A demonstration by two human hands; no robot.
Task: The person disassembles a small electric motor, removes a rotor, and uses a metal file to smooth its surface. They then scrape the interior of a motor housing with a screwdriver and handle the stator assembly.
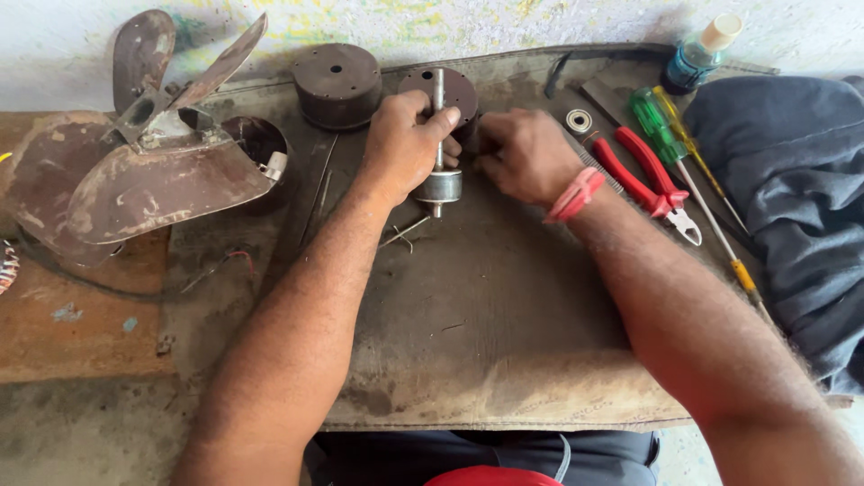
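My left hand grips a metal rotor with a steel shaft running through it, held upright over a worn mat. My right hand is closed beside the shaft, its fingertips touching the left hand; what it pinches is hidden. A red band sits on the right wrist. Behind the hands lies a dark round motor cover, partly hidden by the shaft and fingers.
A second round brown cover and a rusty fan blade assembly lie at the left. Red-handled pliers, a green-handled screwdriver, a bearing, a small bottle and grey cloth lie at the right.
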